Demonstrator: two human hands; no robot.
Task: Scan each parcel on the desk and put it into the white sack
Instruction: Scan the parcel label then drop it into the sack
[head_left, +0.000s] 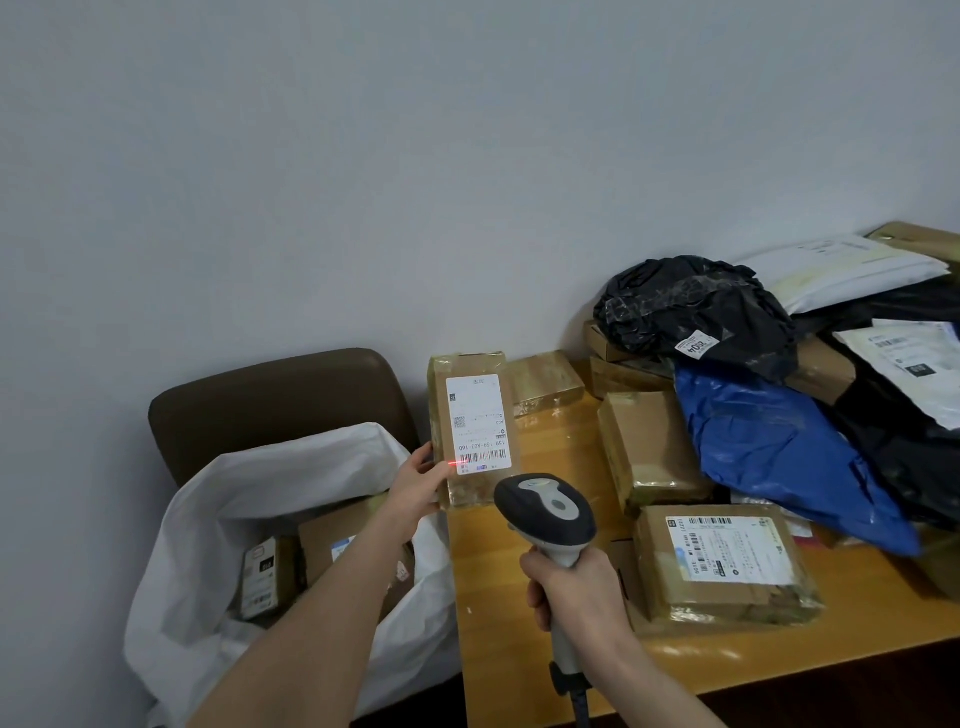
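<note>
Brown tape-wrapped cardboard parcel (470, 426), tall and rectangular, stands upright at the left edge of the yellow wooden desk (519, 571), just left of frame centre. Its white shipping label (479, 423) faces the camera; the small print is too fine to read. A red scan line (460, 462) falls on the left end of the barcode. The left hand (418, 480) grips the parcel's lower left edge; the fingers behind it are hidden. The right hand (574, 587), lower centre, is closed around the handle of a grey and black handheld barcode scanner (545, 512) aimed at the label; its cable is cut off at the bottom edge.

The open white woven sack (208, 519), lower left, rests against a brown padded chair (275, 400) and holds at least two cardboard boxes (332, 551), partly covered by the left forearm.

On the right, more taped cardboard parcels (722, 561) lie flat on the desk. Behind them are piled a crinkled blue plastic mailer (779, 452), black plastic bags (696, 306) and white mailers (841, 273), overlapping and cut off by the right edge.
</note>
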